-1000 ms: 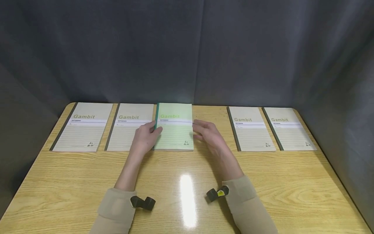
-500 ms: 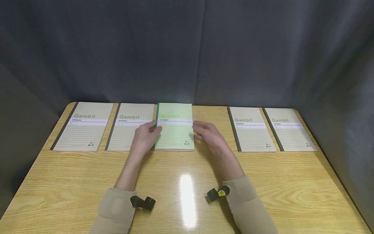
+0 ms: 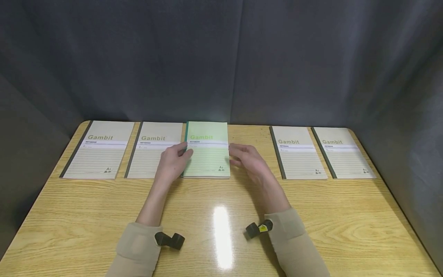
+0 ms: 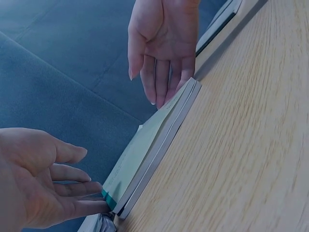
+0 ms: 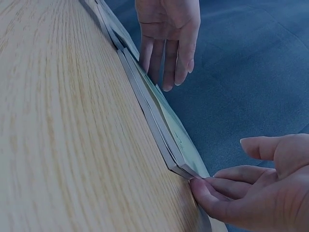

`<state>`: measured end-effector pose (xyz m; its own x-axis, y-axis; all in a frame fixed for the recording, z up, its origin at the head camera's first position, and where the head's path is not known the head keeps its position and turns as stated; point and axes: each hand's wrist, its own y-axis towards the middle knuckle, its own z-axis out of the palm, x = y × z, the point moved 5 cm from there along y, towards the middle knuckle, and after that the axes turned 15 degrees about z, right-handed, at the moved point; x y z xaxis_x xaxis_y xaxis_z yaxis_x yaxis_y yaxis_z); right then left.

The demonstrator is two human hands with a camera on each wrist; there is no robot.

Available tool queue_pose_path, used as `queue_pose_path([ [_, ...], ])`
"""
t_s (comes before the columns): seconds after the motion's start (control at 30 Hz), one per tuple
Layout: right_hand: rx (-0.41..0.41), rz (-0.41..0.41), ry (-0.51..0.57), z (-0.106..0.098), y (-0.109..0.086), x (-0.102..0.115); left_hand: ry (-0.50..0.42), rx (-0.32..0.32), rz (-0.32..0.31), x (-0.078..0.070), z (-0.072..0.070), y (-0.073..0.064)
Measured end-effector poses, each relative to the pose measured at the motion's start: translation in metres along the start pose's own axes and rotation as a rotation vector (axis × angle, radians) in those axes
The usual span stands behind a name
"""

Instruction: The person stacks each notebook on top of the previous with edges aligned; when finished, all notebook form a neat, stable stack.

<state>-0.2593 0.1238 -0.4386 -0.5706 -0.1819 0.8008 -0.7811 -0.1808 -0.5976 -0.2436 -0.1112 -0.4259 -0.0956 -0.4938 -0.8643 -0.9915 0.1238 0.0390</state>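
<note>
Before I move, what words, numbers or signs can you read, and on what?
"Gambit": on the green notebook and the four pale notebooks.
"NOTEBOOK": smaller, below it on all five covers.
"A5", probably (tiny digit): lower right of each cover.
Too small to read: characters beneath that, the covers' fine print, the yellow sticker near the right cuff.

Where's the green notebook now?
In the head view, the green notebook lies near the middle, atop another notebook, between the left hand and right hand.

Dark curtains (image 3: 138, 57) enclose a wood-grain table (image 3: 100, 207) lined with Gambit notebooks (image 3: 208, 154) in what appears to be a filming booth, with small cameras (image 3: 169, 241) worn at both sleeve cuffs (image 3: 138, 236).
</note>
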Motion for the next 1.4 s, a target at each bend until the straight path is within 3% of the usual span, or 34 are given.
queue_pose_path([
  [0.4,0.006,0.013,-0.001,0.000,0.000,0.001,0.015,-0.042,0.003,0.003,0.004,0.001],
  [0.73,0.045,-0.024,0.036,-0.001,-0.002,0.003,0.008,-0.037,0.006,0.000,0.002,0.000],
  [0.9,0.048,-0.070,0.060,-0.017,-0.009,0.005,-0.030,-0.052,0.070,-0.006,-0.001,-0.001],
  [1.07,0.012,-0.136,0.078,-0.054,-0.020,0.007,-0.114,-0.094,0.164,-0.020,0.002,-0.004],
  [1.2,-0.052,-0.193,0.055,-0.100,-0.032,0.006,-0.227,-0.080,0.204,-0.043,0.024,0.000],
  [1.4,-0.165,-0.206,0.098,-0.170,-0.056,-0.010,-0.404,0.093,0.186,-0.078,0.100,0.006],
])
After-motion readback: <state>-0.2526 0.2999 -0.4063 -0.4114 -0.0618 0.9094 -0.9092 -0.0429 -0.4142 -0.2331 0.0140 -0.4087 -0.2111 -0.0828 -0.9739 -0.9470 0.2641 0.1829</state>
